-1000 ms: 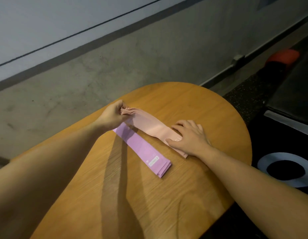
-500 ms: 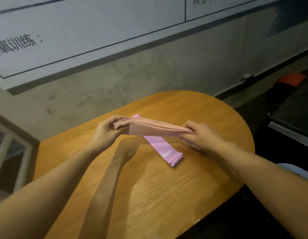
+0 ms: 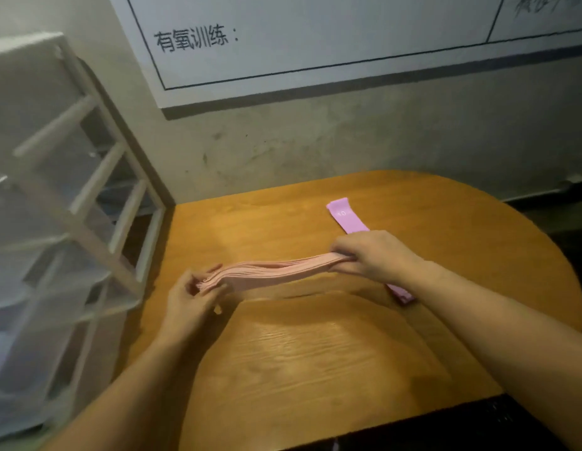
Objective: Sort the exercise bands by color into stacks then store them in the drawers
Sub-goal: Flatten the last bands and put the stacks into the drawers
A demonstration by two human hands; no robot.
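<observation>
Head view: left hand (image 3: 188, 296) and right hand (image 3: 371, 253) each grip an end of the pink band stack (image 3: 273, 271) above the tabletop (image 3: 283, 353); purple bands (image 3: 343, 216) lie beyond the right grip, drawer unit (image 3: 71, 206) left.

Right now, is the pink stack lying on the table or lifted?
Lifted: both the left hand and right hand hold the pink stack above the table.

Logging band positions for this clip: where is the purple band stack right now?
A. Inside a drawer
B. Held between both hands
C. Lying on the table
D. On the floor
C: the purple band stack lies on the table, while both hands, left and right, hold the pink stack above it.
</observation>
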